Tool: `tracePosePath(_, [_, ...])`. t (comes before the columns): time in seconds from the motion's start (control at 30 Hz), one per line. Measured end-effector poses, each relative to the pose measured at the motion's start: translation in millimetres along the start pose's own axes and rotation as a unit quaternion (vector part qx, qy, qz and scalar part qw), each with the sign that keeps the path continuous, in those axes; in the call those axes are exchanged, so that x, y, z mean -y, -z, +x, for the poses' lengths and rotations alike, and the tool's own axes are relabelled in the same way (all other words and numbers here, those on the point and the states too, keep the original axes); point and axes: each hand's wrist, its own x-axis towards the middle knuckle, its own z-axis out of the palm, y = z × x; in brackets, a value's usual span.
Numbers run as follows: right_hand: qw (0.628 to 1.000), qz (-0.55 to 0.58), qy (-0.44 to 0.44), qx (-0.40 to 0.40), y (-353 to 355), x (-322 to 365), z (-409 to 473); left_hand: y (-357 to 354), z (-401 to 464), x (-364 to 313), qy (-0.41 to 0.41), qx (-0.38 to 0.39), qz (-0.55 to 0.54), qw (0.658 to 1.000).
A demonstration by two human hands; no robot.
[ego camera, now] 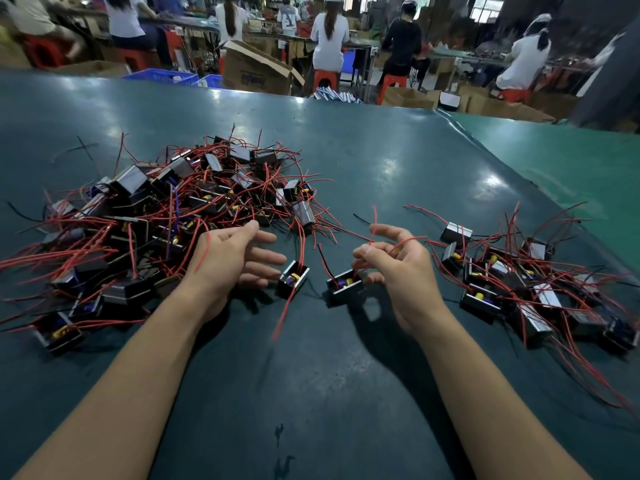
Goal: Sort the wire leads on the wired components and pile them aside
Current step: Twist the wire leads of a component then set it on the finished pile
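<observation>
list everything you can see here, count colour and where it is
large pile of wired components: too many to count, black with red leads, table left
smaller pile of wired components: about a dozen, black with red leads, table right
single components: two, black, one by the left hand, one under the right hand
table: one, dark green mat
cardboard box: one, brown, beyond the far edge
crates: two, blue, beyond the far edge
stools: several, red, under seated workers
left hand: fingers spread, holding nothing
right hand: fingers curled round red leads
</observation>
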Motion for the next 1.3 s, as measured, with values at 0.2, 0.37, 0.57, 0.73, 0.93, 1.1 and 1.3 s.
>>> tracePosePath(0.2, [0.998,-0.026,-0.040,-0.034,5,-3,2,9,0,-1,0.011,0.051,-0.062,0.997])
tracePosePath(0.37, [0.993,-0.109,-0.024,-0.040,7,-5,2,6,-3,7,-0.059,0.130,0.016,0.990])
tracePosePath(0.57, [0.931,-0.358,0.012,-0.076,10,-1,-14,17,-5,5,-0.022,0.297,-0.102,0.949])
tracePosePath(0.73, [0.985,-0.154,0.072,0.009,-3,10,-29,6,-5,10,-0.161,0.239,0.055,0.956])
tracePosePath(0.93, [0.882,-0.396,0.254,-0.007,-19,-12,-27,1,-8,12,-0.249,0.279,0.226,0.900])
tracePosePath(1.1, [0.865,-0.436,0.249,0.024,-16,-20,-23,-4,-13,15,-0.321,0.259,0.286,0.865])
tracePosePath(1.3, [0.874,-0.409,0.263,0.002,-15,-17,-19,-4,-11,16,-0.384,0.222,0.383,0.810])
